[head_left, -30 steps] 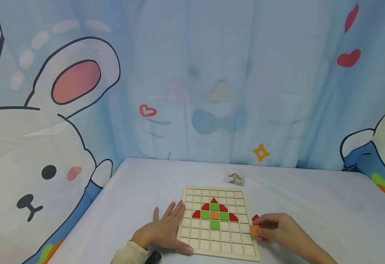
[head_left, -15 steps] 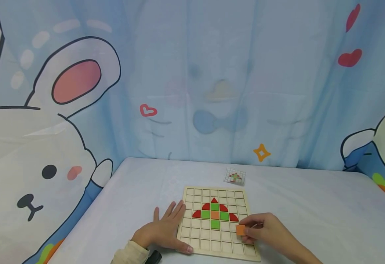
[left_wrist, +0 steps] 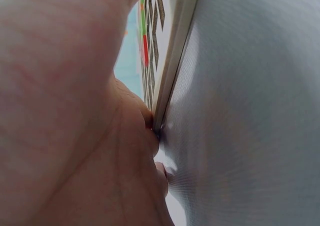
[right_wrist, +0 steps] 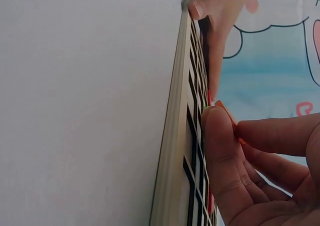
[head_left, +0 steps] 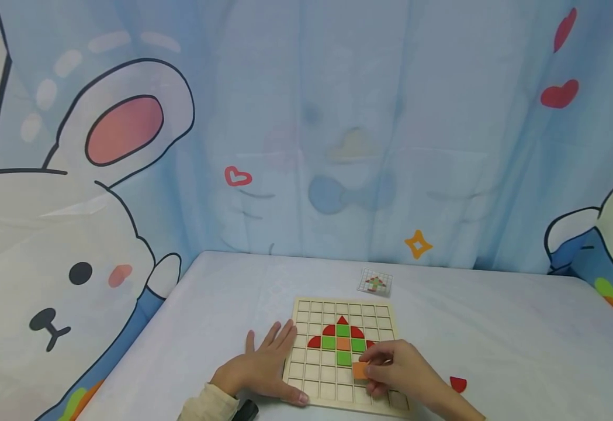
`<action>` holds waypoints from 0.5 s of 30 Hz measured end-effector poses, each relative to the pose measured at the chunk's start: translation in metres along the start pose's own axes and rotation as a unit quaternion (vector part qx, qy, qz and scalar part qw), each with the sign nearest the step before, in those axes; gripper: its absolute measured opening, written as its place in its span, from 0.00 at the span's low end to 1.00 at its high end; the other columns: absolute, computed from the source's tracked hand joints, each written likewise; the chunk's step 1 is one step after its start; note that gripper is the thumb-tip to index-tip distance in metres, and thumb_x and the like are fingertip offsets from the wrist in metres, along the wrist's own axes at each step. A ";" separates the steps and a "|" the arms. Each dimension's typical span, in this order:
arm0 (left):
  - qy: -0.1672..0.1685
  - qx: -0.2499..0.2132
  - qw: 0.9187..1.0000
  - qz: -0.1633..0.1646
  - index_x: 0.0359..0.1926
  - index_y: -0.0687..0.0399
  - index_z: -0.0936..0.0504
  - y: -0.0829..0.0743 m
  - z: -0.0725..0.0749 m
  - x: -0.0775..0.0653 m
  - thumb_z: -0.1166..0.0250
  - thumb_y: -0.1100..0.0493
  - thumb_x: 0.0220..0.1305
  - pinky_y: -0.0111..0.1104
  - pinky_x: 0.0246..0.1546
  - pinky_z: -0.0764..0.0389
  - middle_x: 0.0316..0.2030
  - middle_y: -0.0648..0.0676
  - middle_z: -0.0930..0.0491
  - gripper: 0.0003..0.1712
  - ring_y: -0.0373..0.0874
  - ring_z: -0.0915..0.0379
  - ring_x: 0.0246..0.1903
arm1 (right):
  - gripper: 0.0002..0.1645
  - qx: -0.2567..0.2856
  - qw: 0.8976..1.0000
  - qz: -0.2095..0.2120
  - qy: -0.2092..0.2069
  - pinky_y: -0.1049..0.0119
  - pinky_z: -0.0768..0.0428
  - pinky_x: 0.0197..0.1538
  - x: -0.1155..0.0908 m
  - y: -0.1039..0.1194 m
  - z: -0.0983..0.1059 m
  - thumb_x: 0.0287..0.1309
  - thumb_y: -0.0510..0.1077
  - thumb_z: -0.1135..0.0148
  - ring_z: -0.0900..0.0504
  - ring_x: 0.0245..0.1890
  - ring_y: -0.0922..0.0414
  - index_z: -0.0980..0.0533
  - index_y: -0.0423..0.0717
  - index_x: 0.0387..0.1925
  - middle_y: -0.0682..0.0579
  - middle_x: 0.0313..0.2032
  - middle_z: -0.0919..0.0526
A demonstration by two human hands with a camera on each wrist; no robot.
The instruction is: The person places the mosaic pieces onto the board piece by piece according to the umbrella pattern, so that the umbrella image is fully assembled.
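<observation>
A wooden grid board [head_left: 317, 390] lies on the table, with red, green and orange pieces set in its squares as an arrow-like figure. My right hand [head_left: 403, 371] pinches an orange square tile [head_left: 359, 370] between thumb and fingers, close over the board just right of the lowest green square [head_left: 343, 358]. In the right wrist view the orange tile [right_wrist: 231, 121] stands tilted between the fingertips. My left hand [head_left: 259, 369] lies with spread, straight fingers along the board's left edge, the thumb at its lower left corner. The right hand partly covers the rightmost red piece [head_left: 370, 344].
Behind the board lies a small pattern card [head_left: 375, 282] showing a similar coloured figure. A loose red rounded piece [head_left: 458, 384] rests on the white table [head_left: 516, 327] beside the right forearm. A printed blue curtain [head_left: 285, 117] hangs along the back.
The right hand has carried the orange tile leftward from beside the board's right edge to over its grid. The loose red piece now shows right of the forearm. The left hand stays put.
</observation>
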State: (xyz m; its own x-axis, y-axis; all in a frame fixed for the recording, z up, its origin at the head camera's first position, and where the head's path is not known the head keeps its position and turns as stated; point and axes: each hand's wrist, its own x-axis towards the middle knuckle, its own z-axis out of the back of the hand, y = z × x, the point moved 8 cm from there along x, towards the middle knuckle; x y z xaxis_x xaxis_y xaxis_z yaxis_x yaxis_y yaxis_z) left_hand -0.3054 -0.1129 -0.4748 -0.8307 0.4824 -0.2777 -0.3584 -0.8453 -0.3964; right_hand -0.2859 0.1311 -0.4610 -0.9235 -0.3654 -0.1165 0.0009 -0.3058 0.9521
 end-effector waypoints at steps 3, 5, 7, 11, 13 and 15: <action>-0.006 0.005 1.000 0.002 0.87 0.56 0.56 -0.001 0.000 -0.001 0.23 0.25 0.54 0.72 0.72 0.70 0.87 0.54 0.63 0.77 0.53 0.73 0.85 | 0.09 -0.004 1.000 -0.001 -0.001 0.58 0.11 0.34 0.003 0.001 -0.006 0.67 0.31 0.32 0.12 0.25 0.53 0.17 0.29 0.47 0.47 0.29 0.14; -0.008 0.009 1.000 0.004 0.87 0.56 0.55 -0.001 0.000 -0.001 0.23 0.25 0.54 0.72 0.72 0.70 0.87 0.53 0.63 0.76 0.53 0.73 0.85 | 0.09 -0.011 1.000 -0.006 -0.006 0.57 0.11 0.34 0.005 0.001 -0.010 0.67 0.31 0.32 0.13 0.24 0.53 0.16 0.31 0.46 0.48 0.29 0.15; -0.009 0.010 1.000 0.006 0.87 0.56 0.55 -0.001 0.001 -0.001 0.23 0.25 0.54 0.72 0.72 0.70 0.87 0.53 0.63 0.76 0.53 0.73 0.85 | 0.08 -0.015 1.000 -0.013 -0.012 0.56 0.11 0.33 0.007 0.001 -0.013 0.66 0.31 0.31 0.13 0.24 0.53 0.16 0.32 0.46 0.48 0.29 0.15; -0.011 0.011 1.000 0.006 0.87 0.56 0.55 -0.001 0.000 -0.001 0.23 0.25 0.53 0.72 0.72 0.69 0.87 0.53 0.63 0.77 0.53 0.73 0.85 | 0.07 -0.017 1.000 -0.016 -0.014 0.57 0.11 0.33 0.008 0.004 -0.017 0.66 0.30 0.31 0.13 0.24 0.53 0.16 0.32 0.45 0.47 0.29 0.15; -0.012 0.013 1.000 0.005 0.87 0.55 0.55 -0.001 0.000 -0.001 0.23 0.25 0.53 0.72 0.72 0.69 0.87 0.53 0.63 0.77 0.53 0.73 0.85 | 0.07 -0.019 1.000 -0.015 -0.012 0.58 0.12 0.33 0.009 0.005 -0.020 0.66 0.30 0.31 0.13 0.24 0.53 0.16 0.32 0.45 0.47 0.28 0.15; -0.012 0.014 1.000 0.006 0.87 0.55 0.55 0.000 0.000 0.000 0.23 0.24 0.53 0.72 0.72 0.69 0.87 0.52 0.63 0.77 0.52 0.73 0.85 | 0.06 -0.024 1.000 -0.012 -0.010 0.59 0.12 0.32 0.010 0.006 -0.021 0.66 0.30 0.31 0.14 0.23 0.54 0.17 0.33 0.44 0.48 0.28 0.15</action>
State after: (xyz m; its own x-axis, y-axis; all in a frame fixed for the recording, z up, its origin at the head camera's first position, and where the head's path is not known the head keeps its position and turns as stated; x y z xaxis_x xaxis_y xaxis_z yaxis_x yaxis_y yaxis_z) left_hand -0.3052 -0.1130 -0.4750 -0.8444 0.4676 -0.2613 -0.3605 -0.8569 -0.3684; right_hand -0.2867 0.1070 -0.4623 -0.9310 -0.3400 -0.1325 -0.0027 -0.3568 0.9342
